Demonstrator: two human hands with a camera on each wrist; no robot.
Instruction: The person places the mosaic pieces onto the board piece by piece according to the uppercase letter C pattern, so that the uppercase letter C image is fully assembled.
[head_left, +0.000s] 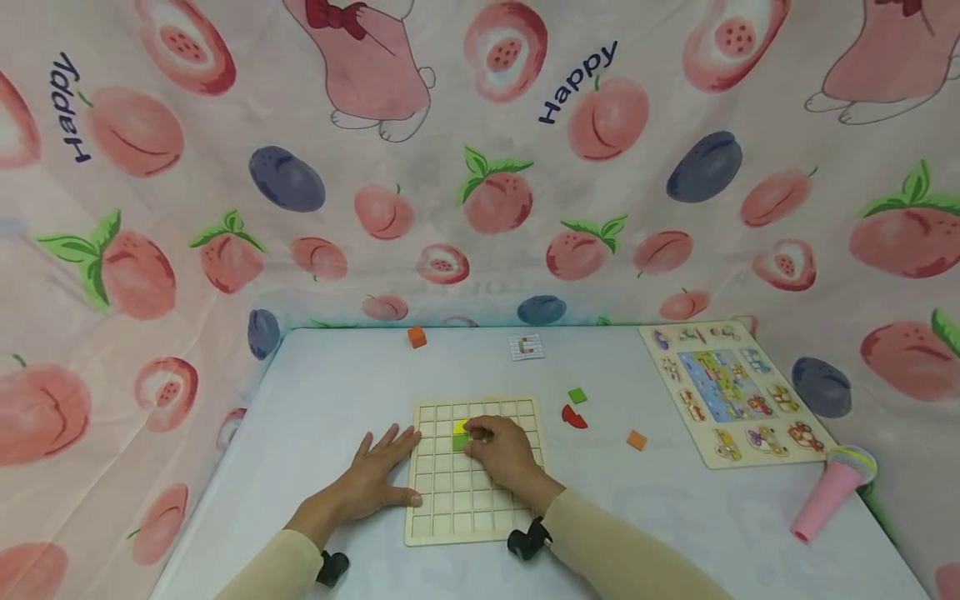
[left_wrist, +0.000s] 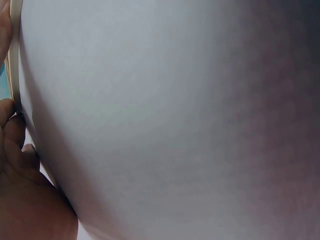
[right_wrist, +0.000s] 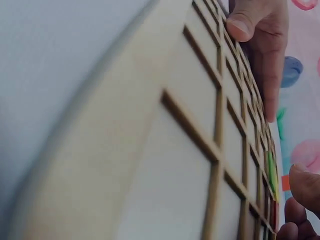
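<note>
A wooden grid board (head_left: pixel 442 525) lies on the white table. Within its upper middle squares are a yellow tile (head_left: pixel 460 427) and a green tile (head_left: pixel 460 443), with a bit of red tile (right_wrist: pixel 275 215) visible in the right wrist view. Over these tiles is my right hand (head_left: pixel 506 454), its fingers bent and its thumb low beside the green one; whether anything is between the fingertips is hidden. Fingers spread, my left hand (head_left: pixel 375 479) rests at the board's left edge, touching it with thumb and fingertips.
Right of the board lie a green square (head_left: pixel 577 396), a red curved piece (head_left: pixel 574 417) and an orange square (head_left: pixel 637 440). Behind are an orange cube (head_left: pixel 417 337) and a small pattern card (head_left: pixel 527 347). A picture puzzle board (head_left: pixel 708 454) and pink toy microphone (head_left: pixel 832 496) are farther right.
</note>
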